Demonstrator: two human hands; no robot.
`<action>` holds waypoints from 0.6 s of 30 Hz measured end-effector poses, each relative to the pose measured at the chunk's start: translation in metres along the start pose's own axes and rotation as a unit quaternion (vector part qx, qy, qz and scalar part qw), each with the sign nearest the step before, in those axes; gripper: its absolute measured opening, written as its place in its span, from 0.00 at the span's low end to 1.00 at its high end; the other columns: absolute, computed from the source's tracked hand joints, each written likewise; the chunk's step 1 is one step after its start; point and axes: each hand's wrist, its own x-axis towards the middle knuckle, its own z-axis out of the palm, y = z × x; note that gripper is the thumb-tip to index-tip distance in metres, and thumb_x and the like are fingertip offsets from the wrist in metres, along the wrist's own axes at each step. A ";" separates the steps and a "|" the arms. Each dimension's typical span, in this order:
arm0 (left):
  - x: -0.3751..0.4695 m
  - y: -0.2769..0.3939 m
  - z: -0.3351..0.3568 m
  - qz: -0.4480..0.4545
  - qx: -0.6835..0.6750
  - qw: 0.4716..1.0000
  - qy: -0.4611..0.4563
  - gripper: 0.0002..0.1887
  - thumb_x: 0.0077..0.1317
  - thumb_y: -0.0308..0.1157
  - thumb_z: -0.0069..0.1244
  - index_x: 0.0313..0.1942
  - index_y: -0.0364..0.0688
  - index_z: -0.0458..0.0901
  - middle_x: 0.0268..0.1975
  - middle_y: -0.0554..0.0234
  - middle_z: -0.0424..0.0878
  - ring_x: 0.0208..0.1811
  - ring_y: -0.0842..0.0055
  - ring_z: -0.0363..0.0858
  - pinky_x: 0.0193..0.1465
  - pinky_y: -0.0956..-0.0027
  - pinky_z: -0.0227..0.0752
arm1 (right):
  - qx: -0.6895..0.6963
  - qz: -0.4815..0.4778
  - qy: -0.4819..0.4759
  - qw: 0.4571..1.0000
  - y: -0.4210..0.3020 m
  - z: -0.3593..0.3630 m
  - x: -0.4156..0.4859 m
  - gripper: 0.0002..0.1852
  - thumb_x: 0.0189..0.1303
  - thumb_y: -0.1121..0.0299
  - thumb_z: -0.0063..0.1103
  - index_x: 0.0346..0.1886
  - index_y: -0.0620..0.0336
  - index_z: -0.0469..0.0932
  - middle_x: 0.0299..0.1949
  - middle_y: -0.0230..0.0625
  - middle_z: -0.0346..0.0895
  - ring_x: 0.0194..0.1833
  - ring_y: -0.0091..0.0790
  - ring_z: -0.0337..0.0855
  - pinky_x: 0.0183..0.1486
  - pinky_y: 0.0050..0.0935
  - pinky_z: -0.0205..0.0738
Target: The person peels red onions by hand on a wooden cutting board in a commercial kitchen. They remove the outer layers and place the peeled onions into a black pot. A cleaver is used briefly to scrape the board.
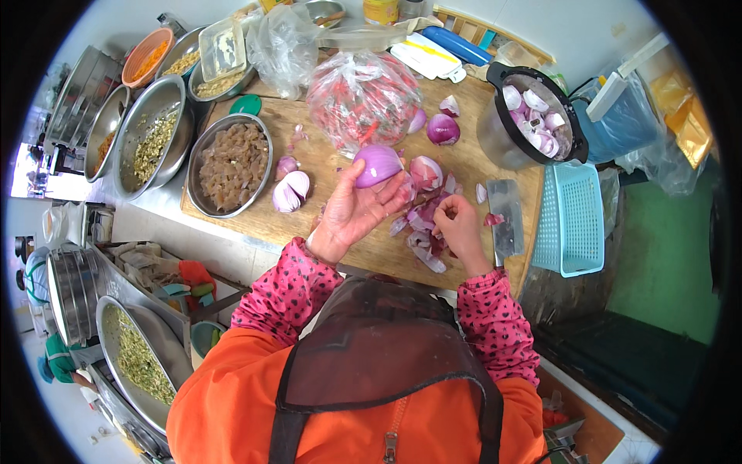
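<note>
My left hand is turned palm up and grips a peeled red onion piece between thumb and fingers. Curled over a heap of papery onion skins is my right hand, thumb and fingertips drawn together; whether a scrap of skin is between them I cannot tell. Just right of it, a cleaver lies flat on the wooden board. Beyond the hands are an unpeeled red onion and another onion piece. White-and-purple onion halves rest on the left.
A tall pot of cut onions stands at the back right, above a light-blue plastic basket. A plastic bag of red peppers sits at the back. Leftward are a steel bowl of diced brownish food and several more bowls. Another person is far left.
</note>
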 end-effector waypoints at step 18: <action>0.021 0.089 -0.048 0.227 0.858 0.453 0.076 0.25 0.69 0.41 0.60 0.61 0.39 0.75 0.55 0.51 0.80 0.56 0.62 0.80 0.55 0.60 0.77 | 0.239 -0.004 -0.122 0.963 -0.052 0.000 0.003 0.03 0.66 0.82 0.54 0.36 0.65 0.73 0.28 0.33 0.76 0.27 0.25 0.79 0.36 0.28 0.82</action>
